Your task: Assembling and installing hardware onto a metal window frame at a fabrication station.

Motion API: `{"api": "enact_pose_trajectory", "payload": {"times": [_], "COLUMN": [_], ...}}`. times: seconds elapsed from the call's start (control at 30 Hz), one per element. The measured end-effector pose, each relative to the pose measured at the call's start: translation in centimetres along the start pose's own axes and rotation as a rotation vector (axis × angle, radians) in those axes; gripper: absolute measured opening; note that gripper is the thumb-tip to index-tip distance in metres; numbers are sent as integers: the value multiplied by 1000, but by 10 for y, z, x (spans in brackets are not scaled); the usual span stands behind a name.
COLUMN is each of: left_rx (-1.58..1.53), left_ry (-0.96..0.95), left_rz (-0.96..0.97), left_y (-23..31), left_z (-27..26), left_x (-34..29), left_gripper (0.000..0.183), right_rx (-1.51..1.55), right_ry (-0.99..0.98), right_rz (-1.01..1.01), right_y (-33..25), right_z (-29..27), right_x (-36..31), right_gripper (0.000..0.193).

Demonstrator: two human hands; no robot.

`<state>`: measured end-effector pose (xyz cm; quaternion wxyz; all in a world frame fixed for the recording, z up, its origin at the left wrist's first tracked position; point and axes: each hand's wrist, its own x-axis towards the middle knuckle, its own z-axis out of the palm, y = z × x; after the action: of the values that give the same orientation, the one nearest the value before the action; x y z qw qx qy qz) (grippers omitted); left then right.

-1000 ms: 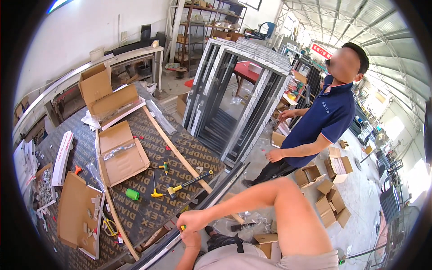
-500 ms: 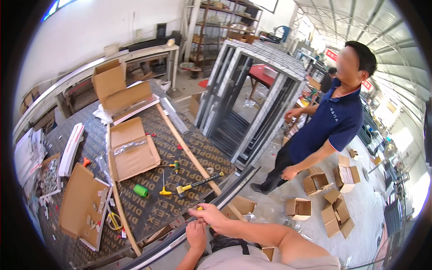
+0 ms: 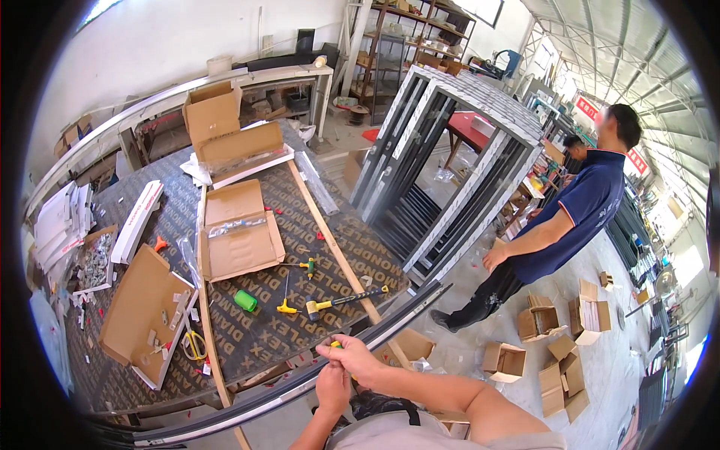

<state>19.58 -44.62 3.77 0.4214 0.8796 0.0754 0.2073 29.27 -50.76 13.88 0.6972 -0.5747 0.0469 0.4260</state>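
A long dark metal profile [image 3: 281, 399] lies across in front of me along the table's near edge. Over it my two hands are close together, touching. My right hand [image 3: 360, 361] is closed around a small tool with a yellow-green handle [image 3: 335, 345]; only the handle's end shows, so its exact kind is hidden. Just below, my left hand [image 3: 332, 388] has its fingers curled closed by the profile, and what they grip is hidden. On the table beyond lie a yellow-headed hammer [image 3: 319, 306], a yellow-handled hex key [image 3: 286, 306], a green-handled T-shaped tool [image 3: 308, 266] and a green cylinder [image 3: 244, 301].
Flat cardboard boxes [image 3: 244, 251], wooden strips [image 3: 330, 232] and yellow scissors [image 3: 194, 346] lie on the printed-board table [image 3: 255, 337]. Stacked window frames [image 3: 442, 255] stand beyond. A co-worker [image 3: 574, 225] in dark blue stands at right, near open cartons [image 3: 541, 319].
The co-worker has turned away to the right and lowered the raised hand. The scene has shifted rightward in view. My hands stay together at the profile.
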Motion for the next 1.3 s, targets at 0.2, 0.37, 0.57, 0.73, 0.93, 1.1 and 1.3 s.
{"api": "enact_pose_trajectory", "payload": {"times": [0.2, 0.37, 0.57, 0.73, 0.93, 1.1, 1.3], "left_rx": [155, 81, 12, 136, 159, 282, 206], "left_ry": [-116, -13, -76, -192, -594, -325, -498], "left_rz": [-73, 57, -154, -64, -258, -97, 255], "left_y": [-10, -19, -30, -50, -58, -115, -140], "left_z": [-1, 8, 10, -17, -144, -203, -192], "left_x": [-12, -4, -9, -5, 66, 59, 12], "left_gripper": [24, 22, 28, 18, 27, 28, 60], "right_rx": [-1037, -1465, -1682, -1670, -1583, -1799, -1864], "right_ry": [-244, -858, -1321, -1283, -956, -576, -461], "right_rz": [-937, -1398, -1711, -1789, -1937, -1636, -1568], "right_y": [-11, -56, -67, -47, -42, -32, -25], "right_z": [-33, -71, -41, -16, -28, -24, -18], "right_x": [-12, -3, 48, 67, 36, 6, -11], "right_gripper": [61, 72, 48, 23, 27, 24, 23]}}
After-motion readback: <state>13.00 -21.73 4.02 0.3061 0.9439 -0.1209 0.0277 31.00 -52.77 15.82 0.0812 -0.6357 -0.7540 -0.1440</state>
